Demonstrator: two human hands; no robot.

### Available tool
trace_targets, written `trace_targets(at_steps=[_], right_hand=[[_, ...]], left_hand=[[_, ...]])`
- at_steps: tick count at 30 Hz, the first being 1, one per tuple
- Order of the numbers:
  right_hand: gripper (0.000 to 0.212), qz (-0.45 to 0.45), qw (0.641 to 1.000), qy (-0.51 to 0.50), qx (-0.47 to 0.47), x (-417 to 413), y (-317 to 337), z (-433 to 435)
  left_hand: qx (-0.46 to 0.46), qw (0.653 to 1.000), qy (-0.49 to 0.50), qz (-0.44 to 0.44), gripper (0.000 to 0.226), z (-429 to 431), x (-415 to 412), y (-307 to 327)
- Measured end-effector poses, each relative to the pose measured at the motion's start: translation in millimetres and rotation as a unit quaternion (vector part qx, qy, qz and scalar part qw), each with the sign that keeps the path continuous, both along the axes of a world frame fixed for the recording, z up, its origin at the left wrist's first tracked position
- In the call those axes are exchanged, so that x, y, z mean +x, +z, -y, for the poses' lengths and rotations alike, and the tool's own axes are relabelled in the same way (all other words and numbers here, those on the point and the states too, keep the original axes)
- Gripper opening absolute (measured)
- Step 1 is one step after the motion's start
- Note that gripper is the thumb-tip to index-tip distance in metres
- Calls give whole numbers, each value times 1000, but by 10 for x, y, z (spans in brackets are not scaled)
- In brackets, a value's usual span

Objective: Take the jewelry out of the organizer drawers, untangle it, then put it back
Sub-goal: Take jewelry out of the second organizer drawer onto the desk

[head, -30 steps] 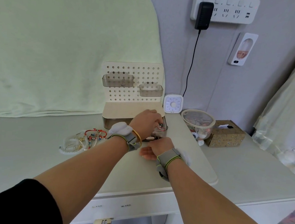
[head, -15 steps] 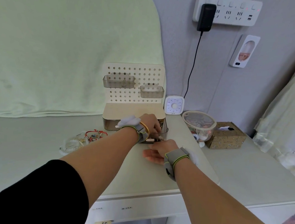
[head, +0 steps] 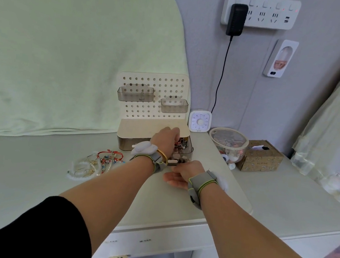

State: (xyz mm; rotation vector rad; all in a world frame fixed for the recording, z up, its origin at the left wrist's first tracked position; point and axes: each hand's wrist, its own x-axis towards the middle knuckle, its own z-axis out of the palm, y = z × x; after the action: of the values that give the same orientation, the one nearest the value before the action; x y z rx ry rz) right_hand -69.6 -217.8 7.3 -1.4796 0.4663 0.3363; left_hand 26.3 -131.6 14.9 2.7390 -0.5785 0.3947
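A cream organizer (head: 136,126) with a pegboard back stands at the rear of the white table. Its smoky clear drawer (head: 185,153) is pulled out at the right and holds mixed small jewelry (head: 181,145). My left hand (head: 165,137) reaches down into that drawer, fingers curled among the pieces; what it grips is hidden. My right hand (head: 184,173) rests at the drawer's front edge, fingers bent against it. A heap of bracelets and bead strands (head: 96,163) lies on the table left of the organizer.
Two small clear bins (head: 135,94) hang on the pegboard. A white timer (head: 200,121), a lidded clear bowl (head: 228,140) and a patterned tissue box (head: 259,156) stand to the right. Green cloth (head: 68,59) covers the back left. The table's front edge runs just below my forearms.
My left hand has pushed deeper into the open drawer. My right hand has stayed at the drawer front, shifting slightly.
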Motion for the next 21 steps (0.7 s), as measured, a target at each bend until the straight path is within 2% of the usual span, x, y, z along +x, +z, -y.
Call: trace_targets(at_steps=[4, 6, 9, 15, 21], right_hand=[[29, -4, 1000, 4, -6, -3, 18, -11], [29, -6, 1000, 7, -8, -12, 30, -9], [31, -11, 1000, 10, 0, -27, 36, -6], [24, -15, 1000, 16, -7, -6, 44, -20], [20, -17, 1000, 19, -10, 0, 56, -17]], left_hand=[[60, 994, -75, 56, 27, -31, 48, 25], [72, 990, -124, 0, 29, -11, 87, 50], [36, 985, -143, -92, 19, 19, 102, 80], [81, 977, -122, -156, 24, 154, 165, 153], [101, 973, -110, -176, 33, 262, 147, 167]])
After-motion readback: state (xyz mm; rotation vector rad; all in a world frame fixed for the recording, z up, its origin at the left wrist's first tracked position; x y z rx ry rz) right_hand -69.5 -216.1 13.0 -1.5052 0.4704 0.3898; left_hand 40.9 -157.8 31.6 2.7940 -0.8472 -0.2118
